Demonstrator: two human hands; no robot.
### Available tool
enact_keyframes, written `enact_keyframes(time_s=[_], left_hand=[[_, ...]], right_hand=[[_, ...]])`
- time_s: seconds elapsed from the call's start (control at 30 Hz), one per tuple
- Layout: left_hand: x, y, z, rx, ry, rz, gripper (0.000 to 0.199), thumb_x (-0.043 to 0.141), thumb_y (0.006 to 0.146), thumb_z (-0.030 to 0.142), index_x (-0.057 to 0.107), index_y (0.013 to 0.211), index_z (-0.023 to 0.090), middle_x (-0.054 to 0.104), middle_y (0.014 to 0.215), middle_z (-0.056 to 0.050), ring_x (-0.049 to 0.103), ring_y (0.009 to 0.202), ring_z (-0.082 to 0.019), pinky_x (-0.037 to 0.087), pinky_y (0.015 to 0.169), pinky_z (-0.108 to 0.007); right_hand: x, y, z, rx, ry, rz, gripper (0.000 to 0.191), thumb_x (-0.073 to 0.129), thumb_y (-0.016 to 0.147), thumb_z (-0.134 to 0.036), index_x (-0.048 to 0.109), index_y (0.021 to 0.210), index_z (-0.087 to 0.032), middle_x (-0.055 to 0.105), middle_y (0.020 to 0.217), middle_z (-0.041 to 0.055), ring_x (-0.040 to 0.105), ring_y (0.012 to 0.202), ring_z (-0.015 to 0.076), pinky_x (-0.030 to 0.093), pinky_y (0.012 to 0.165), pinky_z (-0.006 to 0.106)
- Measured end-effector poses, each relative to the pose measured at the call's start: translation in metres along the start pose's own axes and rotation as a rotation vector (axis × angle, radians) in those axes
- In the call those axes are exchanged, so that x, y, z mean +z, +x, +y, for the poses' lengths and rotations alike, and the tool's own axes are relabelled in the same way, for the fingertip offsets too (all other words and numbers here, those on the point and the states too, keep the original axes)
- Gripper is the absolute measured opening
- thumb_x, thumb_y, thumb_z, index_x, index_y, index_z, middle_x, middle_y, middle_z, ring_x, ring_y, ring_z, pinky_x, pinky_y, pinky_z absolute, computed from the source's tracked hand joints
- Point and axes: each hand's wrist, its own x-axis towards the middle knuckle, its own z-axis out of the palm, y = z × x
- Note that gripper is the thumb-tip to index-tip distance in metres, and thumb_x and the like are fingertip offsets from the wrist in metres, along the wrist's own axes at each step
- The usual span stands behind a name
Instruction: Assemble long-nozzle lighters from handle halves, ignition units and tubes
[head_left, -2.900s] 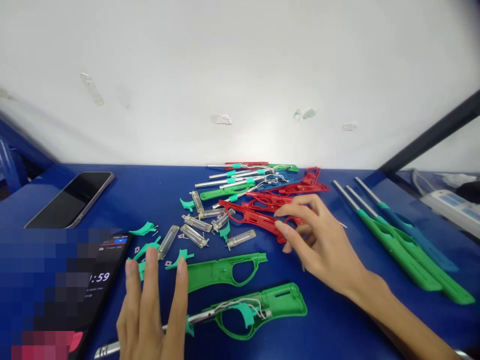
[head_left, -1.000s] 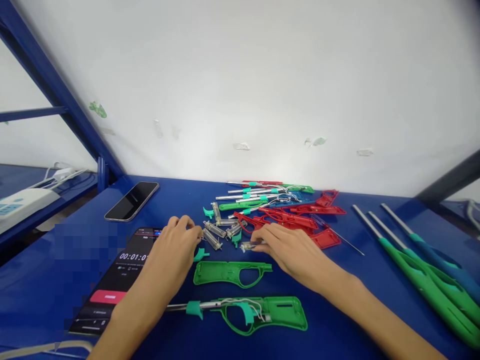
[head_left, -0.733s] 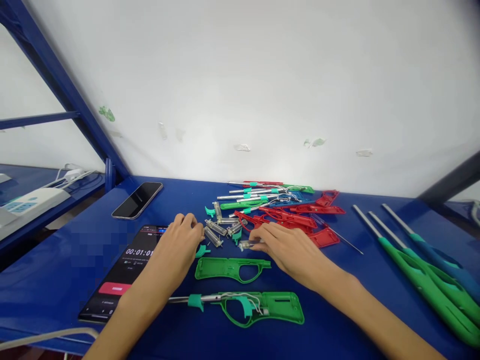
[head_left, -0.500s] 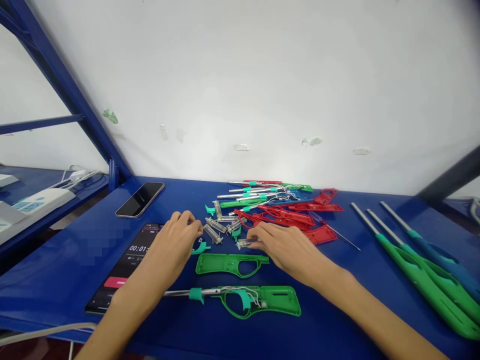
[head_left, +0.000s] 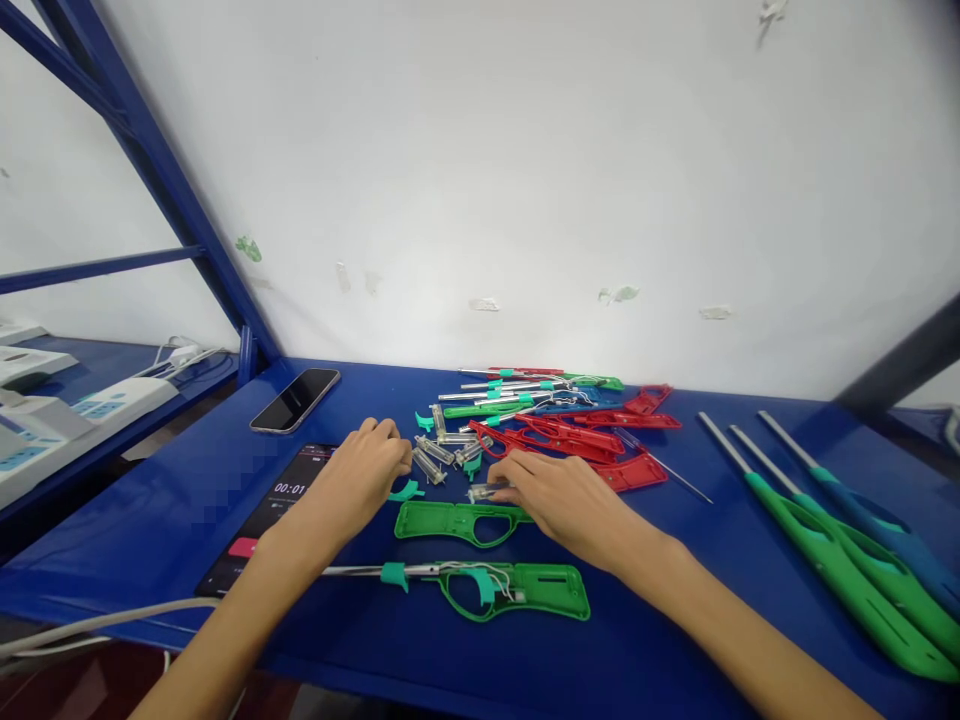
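Note:
My right hand (head_left: 541,487) is closed, its thumb and fingers pinching a clear plastic lighter fuel tank (head_left: 481,492) low over the blue tabletop. My left hand (head_left: 375,462) is also closed, with fingertips bent down and hidden from view; beside them lies a teal trigger piece (head_left: 407,491). Between and below the hands rests an empty green lighter shell half (head_left: 427,521). Nearer me, another green shell half (head_left: 559,590) carries a metal tube (head_left: 352,571), white wires and a teal trigger (head_left: 482,584). Several more clear fuel tanks (head_left: 429,467) lie beyond my hands.
Red shell halves (head_left: 577,436) and metal tubes (head_left: 510,385) are heaped toward the wall. A thin screwdriver (head_left: 679,478) lies beside them. Assembled lighters (head_left: 840,570) lie at the right. Two phones, one dark (head_left: 296,400) and one showing a timer (head_left: 289,500), are at the left.
The camera view has shifted slightly. Both hands stay in nearly the same places, and the right one still pinches the fuel tank.

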Motion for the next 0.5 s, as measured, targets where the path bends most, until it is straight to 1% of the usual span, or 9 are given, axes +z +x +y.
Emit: enact_keyframes(time_s=[0.1, 0.23, 0.3, 0.37, 0.43, 0.5], left_hand=[[-0.004, -0.001, 0.007, -0.03, -0.03, 0.052, 0.027, 0.051, 0.094, 0.01, 0.069, 0.077, 0.019, 0.07, 0.096, -0.014, 0.062, 0.091, -0.029, 0.05, 0.082, -0.04], [-0.016, -0.009, 0.022, -0.107, -0.152, 0.163, 0.022, 0.046, 0.099, 0.016, 0.062, 0.084, 0.02, 0.069, 0.09, -0.011, 0.064, 0.087, -0.027, 0.048, 0.077, -0.037], [-0.021, -0.017, 0.029, -0.135, -0.265, 0.202, 0.018, 0.046, 0.1, 0.019, 0.057, 0.086, 0.022, 0.069, 0.087, -0.007, 0.065, 0.08, -0.024, 0.046, 0.072, -0.034], [-0.021, -0.028, 0.035, -0.148, -0.403, 0.213, 0.015, 0.049, 0.098, 0.022, 0.055, 0.085, 0.023, 0.07, 0.081, -0.002, 0.064, 0.07, -0.02, 0.045, 0.066, -0.031], [-0.018, -0.041, 0.041, -0.157, -0.549, 0.216, 0.015, 0.055, 0.097, 0.027, 0.059, 0.083, 0.023, 0.071, 0.075, 0.001, 0.063, 0.063, -0.017, 0.044, 0.06, -0.028], [-0.012, -0.056, 0.047, -0.172, -0.691, 0.237, 0.017, 0.059, 0.098, 0.035, 0.066, 0.087, 0.023, 0.072, 0.074, 0.001, 0.065, 0.063, -0.017, 0.047, 0.059, -0.027]], right_hand=[[0.0, 0.001, -0.002, -0.01, -0.017, 0.01, 0.013, 0.056, 0.108, -0.019, 0.069, 0.11, -0.019, 0.079, 0.1, 0.0046, 0.076, 0.08, 0.0164, 0.035, 0.05, 0.028], [0.001, 0.002, -0.006, -0.02, -0.052, 0.025, 0.016, 0.056, 0.11, -0.029, 0.068, 0.109, -0.019, 0.079, 0.097, 0.0034, 0.075, 0.077, 0.0169, 0.033, 0.049, 0.029], [0.001, 0.002, -0.008, -0.032, -0.067, 0.03, 0.021, 0.053, 0.111, -0.034, 0.067, 0.108, -0.018, 0.078, 0.093, 0.0028, 0.074, 0.075, 0.0168, 0.031, 0.049, 0.03], [0.0, 0.002, -0.011, -0.057, -0.076, 0.03, 0.027, 0.048, 0.113, -0.037, 0.067, 0.11, -0.018, 0.077, 0.093, 0.0031, 0.074, 0.075, 0.0163, 0.029, 0.048, 0.03], [0.0, 0.002, -0.016, -0.093, -0.078, 0.028, 0.031, 0.043, 0.115, -0.038, 0.066, 0.113, -0.017, 0.076, 0.096, 0.0039, 0.073, 0.078, 0.0157, 0.028, 0.048, 0.029], [0.0, 0.002, -0.021, -0.128, -0.08, 0.027, 0.033, 0.04, 0.116, -0.038, 0.065, 0.117, -0.017, 0.075, 0.099, 0.0047, 0.072, 0.081, 0.015, 0.028, 0.048, 0.029]])
